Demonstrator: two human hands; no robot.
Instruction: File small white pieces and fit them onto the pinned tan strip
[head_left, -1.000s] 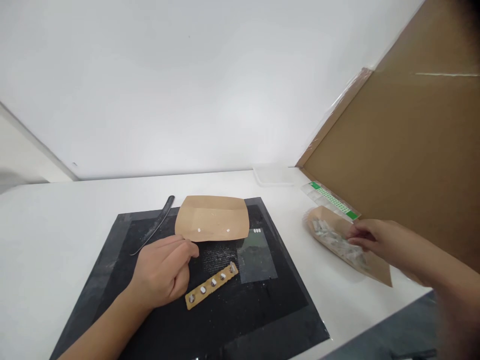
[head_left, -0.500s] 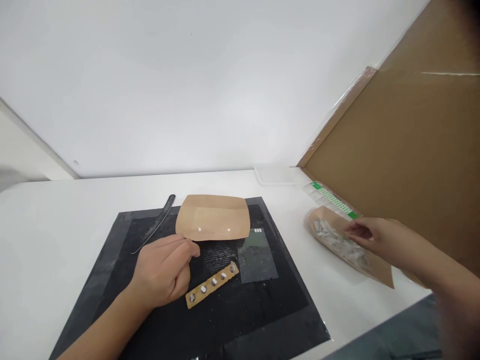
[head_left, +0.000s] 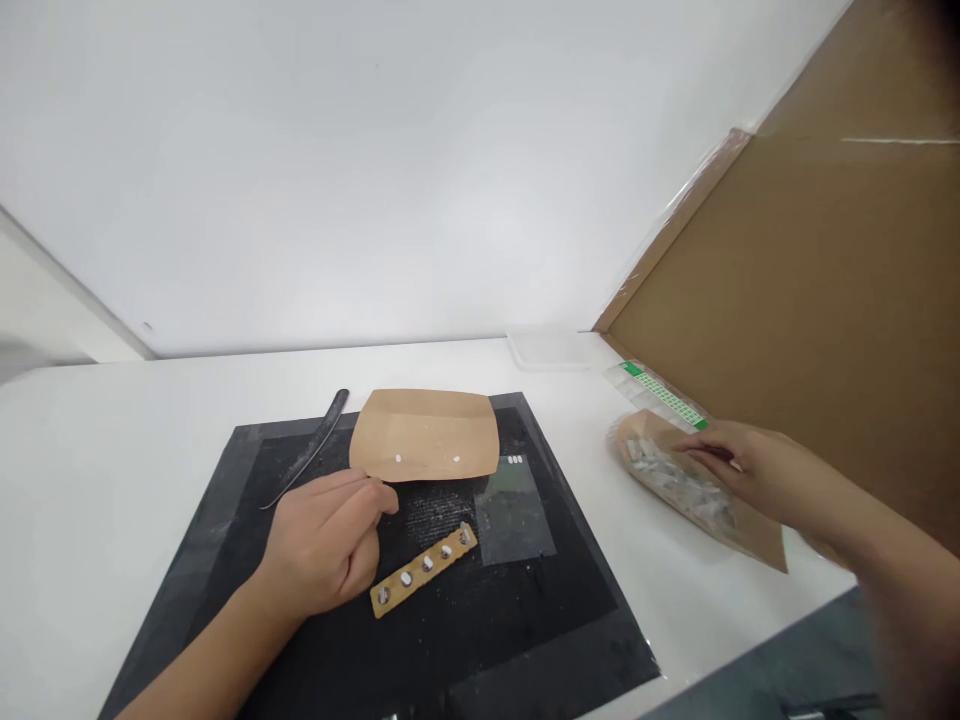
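So the left hand (head_left: 326, 545) is curled into a loose fist over the black mat (head_left: 517, 620), right by the near left corner of a brown paper tray (head_left: 424, 420); can't tell if it's actually touching it. That tray sits at the far edge of the mat with two tiny white bits (head_left: 457, 459) in it. Just right of the fist there's a tan strip (head_left: 424, 570) lying at a slant, five little lumps along it, too small to make out properly. A clear sheet (head_left: 517, 520) with three white dots on its top edge lies right of that, and a skinny black tool (head_left: 319, 440) is up left of the tray. Over on the white table (head_left: 600, 500), the right hand (head_left: 684, 447) is above a second paper tray (head_left: 761, 545) full of small clear packets (head_left: 675, 480), thumb and fingers bunched close, though honestly I can't tell if they've got anything pinched. Behind that tray there's a green-and-white label (head_left: 664, 393), near the cardboard wall (head_left: 825, 300).
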